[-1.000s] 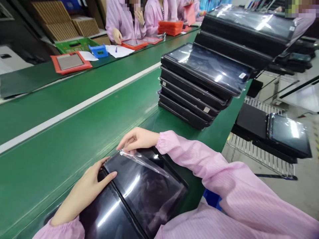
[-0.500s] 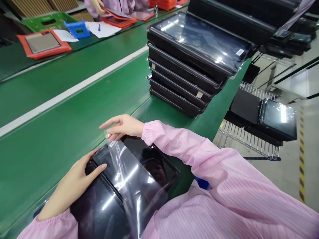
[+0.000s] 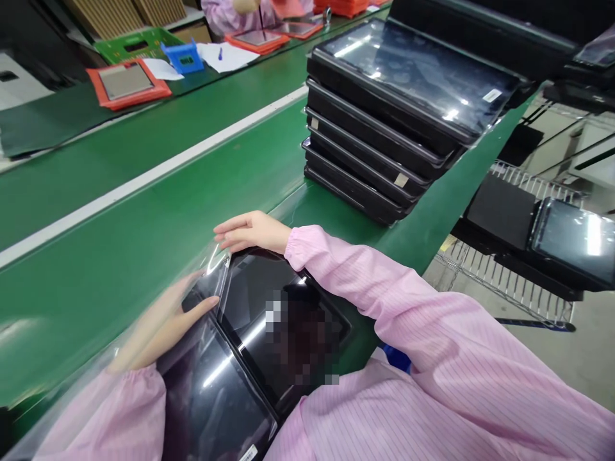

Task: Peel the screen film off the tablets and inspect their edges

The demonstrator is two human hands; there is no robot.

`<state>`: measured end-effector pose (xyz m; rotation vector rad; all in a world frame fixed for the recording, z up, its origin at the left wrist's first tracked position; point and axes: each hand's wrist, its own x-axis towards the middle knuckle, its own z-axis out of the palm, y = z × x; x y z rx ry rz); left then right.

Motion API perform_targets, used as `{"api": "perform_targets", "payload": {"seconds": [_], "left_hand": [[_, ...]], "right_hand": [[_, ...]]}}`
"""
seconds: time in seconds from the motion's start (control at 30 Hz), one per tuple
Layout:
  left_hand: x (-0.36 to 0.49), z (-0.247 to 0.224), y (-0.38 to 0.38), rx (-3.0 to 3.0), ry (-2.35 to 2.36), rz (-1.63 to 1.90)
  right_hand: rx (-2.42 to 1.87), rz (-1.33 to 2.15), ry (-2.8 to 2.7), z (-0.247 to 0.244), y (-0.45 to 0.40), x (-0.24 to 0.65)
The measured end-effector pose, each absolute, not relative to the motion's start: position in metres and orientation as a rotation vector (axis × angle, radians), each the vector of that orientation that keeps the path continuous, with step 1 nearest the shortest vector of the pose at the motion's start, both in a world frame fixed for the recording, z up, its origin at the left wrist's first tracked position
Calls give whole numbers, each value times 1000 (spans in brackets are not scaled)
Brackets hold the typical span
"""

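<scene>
A glossy black tablet-like screen (image 3: 254, 301) in a black frame lies on the green belt in front of me, and a second dark screen (image 3: 211, 397) sits against its near edge. My left hand (image 3: 166, 323) rests flat on the frame between them, seen blurred through a clear plastic film (image 3: 215, 267). That film is swept to the left, across my left hand and sleeve. My right hand (image 3: 252, 232) is at the screen's far corner with its fingers stretched out, and it touches the film's upper end. The right hand's grip on the film cannot be seen.
A tall stack of black framed screens (image 3: 379, 121) stands on the belt just beyond my right arm. A wire rack (image 3: 509, 278) to the right holds more screens. A co-worker's pink sleeve (image 3: 225, 13) and red trays are at the far bench.
The clear film has swung from over the screen to the left, across my left hand and sleeve. The screen's surface now shows bare. My view has shifted slightly.
</scene>
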<state>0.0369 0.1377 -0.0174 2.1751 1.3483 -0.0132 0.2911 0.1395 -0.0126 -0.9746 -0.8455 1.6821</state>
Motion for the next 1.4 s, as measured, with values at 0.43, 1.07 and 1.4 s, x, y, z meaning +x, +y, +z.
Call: {"api": "perform_targets", "payload": {"seconds": [0.43, 1.07, 1.4], "left_hand": [[44, -9, 139, 2093, 1384, -58], [57, -13, 124, 2597, 1351, 231], [109, -7, -2, 2945, 461, 180]], "right_hand": [[-786, 1851, -707, -11, 143, 309], [-1601, 1175, -951, -22, 60, 350], [-1750, 1164, -1205, -25, 25, 342]]}}
